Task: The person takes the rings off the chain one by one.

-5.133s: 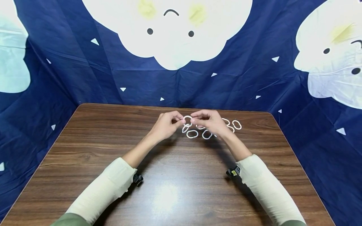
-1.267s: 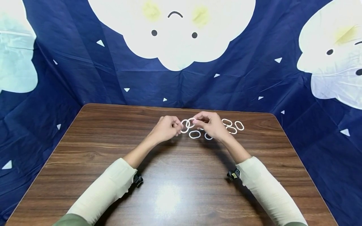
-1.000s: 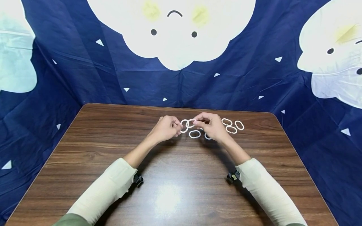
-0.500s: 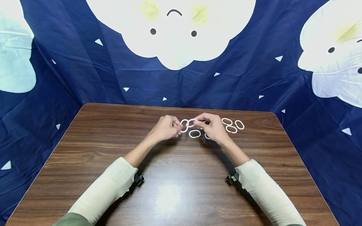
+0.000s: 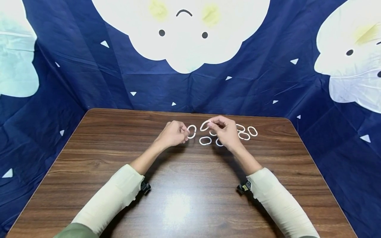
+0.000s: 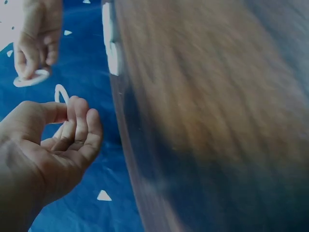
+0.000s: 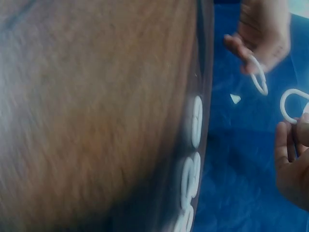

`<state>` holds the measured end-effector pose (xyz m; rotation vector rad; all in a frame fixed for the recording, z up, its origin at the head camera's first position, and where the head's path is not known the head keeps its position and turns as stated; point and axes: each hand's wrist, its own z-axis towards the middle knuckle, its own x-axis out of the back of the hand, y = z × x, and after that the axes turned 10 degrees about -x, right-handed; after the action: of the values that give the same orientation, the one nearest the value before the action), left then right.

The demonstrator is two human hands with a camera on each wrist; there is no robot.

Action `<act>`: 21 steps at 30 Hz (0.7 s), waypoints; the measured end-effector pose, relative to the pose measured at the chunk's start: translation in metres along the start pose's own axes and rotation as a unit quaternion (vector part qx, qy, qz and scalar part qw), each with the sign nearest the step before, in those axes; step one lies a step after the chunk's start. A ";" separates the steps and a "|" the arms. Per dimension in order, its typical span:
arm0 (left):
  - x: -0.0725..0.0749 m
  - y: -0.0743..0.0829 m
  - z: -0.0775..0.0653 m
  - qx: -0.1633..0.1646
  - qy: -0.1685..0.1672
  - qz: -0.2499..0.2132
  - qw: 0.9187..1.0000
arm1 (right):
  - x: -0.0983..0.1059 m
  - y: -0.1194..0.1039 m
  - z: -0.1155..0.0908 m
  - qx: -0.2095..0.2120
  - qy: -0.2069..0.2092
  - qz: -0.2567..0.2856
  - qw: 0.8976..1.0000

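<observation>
My left hand pinches a white oval split ring between thumb and fingertips, over the far part of the table. To its right, my right hand holds a second white oval split ring at one end, tilted. A gap separates these two rings in the head view. Seen from the left wrist, the left hand's ring stands up from the fingertips, and the other ring lies flatter in the opposite hand. The right wrist view shows both the left hand's ring and the right hand's ring.
Several more white rings lie on the brown wooden table, including one ring between the hands and one ring at the far right. The right hand partly hides some. A blue cloth with printed clouds hangs behind the table's far edge.
Earlier the two held rings overlapped, one crossing the other; now they are apart. The left hand has shifted slightly left, the right hand slightly right, each keeping its ring.
</observation>
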<state>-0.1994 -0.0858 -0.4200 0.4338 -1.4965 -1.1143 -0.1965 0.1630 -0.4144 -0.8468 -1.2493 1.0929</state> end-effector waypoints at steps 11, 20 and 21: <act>0.001 -0.003 0.000 0.005 -0.003 0.027 1.000 | 0.006 0.001 0.003 -0.037 0.020 -0.003 0.999; 0.001 -0.005 0.001 -0.006 0.000 0.035 0.999 | 0.012 0.008 0.010 -0.070 0.011 -0.005 0.997; 0.001 -0.006 0.002 -0.007 0.001 0.036 0.999 | 0.012 0.009 0.011 -0.075 0.008 -0.008 0.997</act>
<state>-0.2030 -0.0889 -0.4235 0.3675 -1.4908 -1.0676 -0.2088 0.1765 -0.4174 -0.9554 -1.3338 0.9868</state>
